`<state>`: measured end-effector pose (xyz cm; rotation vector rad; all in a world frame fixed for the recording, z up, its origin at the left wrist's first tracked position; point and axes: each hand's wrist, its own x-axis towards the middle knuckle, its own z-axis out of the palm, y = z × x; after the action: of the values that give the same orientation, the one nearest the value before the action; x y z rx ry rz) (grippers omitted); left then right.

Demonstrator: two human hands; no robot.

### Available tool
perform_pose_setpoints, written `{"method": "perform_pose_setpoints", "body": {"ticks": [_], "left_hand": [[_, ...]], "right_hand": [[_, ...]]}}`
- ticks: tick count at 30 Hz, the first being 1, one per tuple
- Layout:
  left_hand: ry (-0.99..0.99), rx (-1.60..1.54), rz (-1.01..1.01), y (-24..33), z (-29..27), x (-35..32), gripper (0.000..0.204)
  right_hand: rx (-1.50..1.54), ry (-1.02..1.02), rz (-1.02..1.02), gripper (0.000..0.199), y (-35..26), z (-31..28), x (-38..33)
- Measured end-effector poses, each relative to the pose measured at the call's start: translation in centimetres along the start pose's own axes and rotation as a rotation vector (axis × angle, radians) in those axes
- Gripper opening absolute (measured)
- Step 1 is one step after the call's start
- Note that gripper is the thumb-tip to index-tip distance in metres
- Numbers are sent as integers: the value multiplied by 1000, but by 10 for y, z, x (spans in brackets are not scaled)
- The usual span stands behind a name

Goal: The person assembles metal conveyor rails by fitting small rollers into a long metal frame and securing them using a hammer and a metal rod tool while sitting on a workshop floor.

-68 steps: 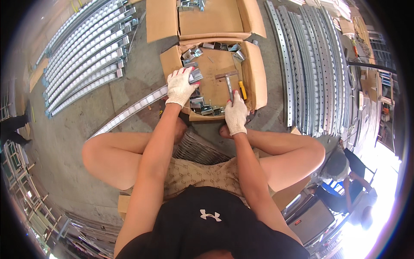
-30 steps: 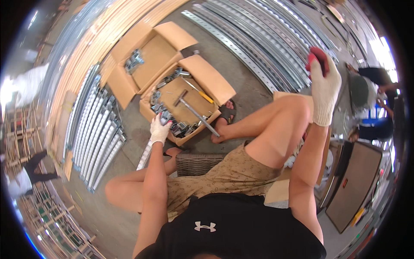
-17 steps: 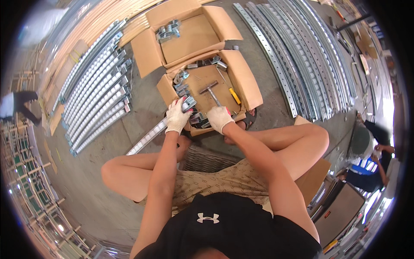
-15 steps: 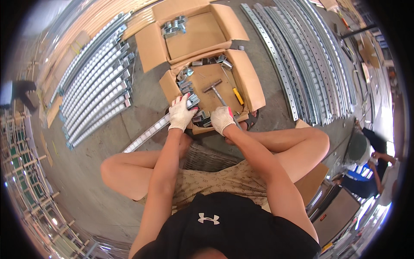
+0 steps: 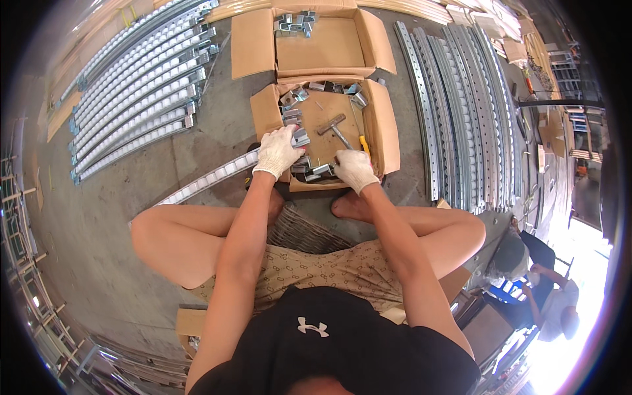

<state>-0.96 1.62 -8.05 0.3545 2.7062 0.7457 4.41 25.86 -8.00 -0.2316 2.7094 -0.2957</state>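
Observation:
My left hand, in a white knit glove, is wrapped round the end of a long white roller track, beside a metal bracket at that end. The track slants down to the left over my leg. My right hand, also gloved, is closed over the near edge of an open cardboard box; what its fingers hold is hidden. A hammer lies in the box, its handle running toward that hand. Just right of it shows a yellow-handled screwdriver. Loose metal brackets sit between my hands.
A second open box behind holds several brackets. Roller tracks lie in rows at left, perforated metal rails at right. I sit low with legs bent; a woven mat lies between them. Another person is at far right.
The view has shifted and turned slightly. My right hand has moved a little right, away from the hammer's handle. My left hand stays on the roller track.

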Motion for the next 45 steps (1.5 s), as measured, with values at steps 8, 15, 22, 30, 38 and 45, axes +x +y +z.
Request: {"method": "perform_pose_setpoints", "body": {"ticks": [8,15,22,30,38,45], "left_hand": [[-20,17,38,12,-10,-15,67],[-101,134,69,23,17,-31,73],[28,72,88,10,34,-31,70],[25,92,64,18,28,-27,69],[-12,140,34,24,24,-24,68],[-29,69,144,5,24,-24,70]], "right_hand": [[1359,189,406,39,32,4,-4],[2007,134,330,73,13,34,-6],[2037,-195,365,42,1,34,-10],[1350,93,330,37,3,23,-5],[1728,183,618,55,-1,33,8],[1506,183,524,49,-26,18,25]]}}
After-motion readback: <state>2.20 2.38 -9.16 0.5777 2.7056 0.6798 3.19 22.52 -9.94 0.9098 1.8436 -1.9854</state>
